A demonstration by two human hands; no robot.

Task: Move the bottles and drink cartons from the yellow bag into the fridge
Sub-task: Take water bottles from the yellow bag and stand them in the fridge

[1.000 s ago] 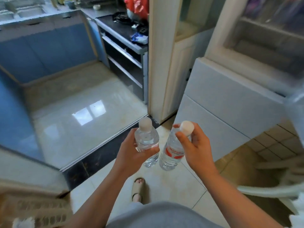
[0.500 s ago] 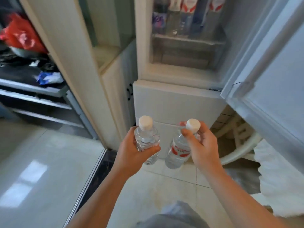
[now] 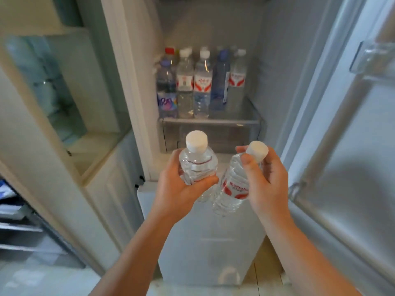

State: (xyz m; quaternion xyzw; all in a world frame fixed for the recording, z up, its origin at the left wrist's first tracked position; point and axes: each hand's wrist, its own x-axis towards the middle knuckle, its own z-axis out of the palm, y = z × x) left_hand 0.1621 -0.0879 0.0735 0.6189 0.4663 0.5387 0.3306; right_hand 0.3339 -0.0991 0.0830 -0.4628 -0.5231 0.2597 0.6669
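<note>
My left hand (image 3: 178, 189) grips a clear water bottle (image 3: 197, 162) with a white cap, held upright. My right hand (image 3: 264, 184) holds a second clear water bottle (image 3: 234, 189) with a red label, tilted with its cap to the upper right. Both bottles are in front of the open fridge (image 3: 213, 24), below its shelf (image 3: 210, 121). On that shelf stand several bottles (image 3: 202, 86) in a row, with white, red and blue caps. The yellow bag is out of view.
The fridge door (image 3: 346, 129) stands open at the right, with a clear door bin (image 3: 373, 58) near its top. A closed lower fridge drawer (image 3: 209, 242) is under my hands. A cream cabinet (image 3: 64, 116) with a glass front stands to the left.
The view has swung from the kitchen floor to the open fridge and come closer. Both hands still hold their bottles and are now raised toward the fridge shelf.
</note>
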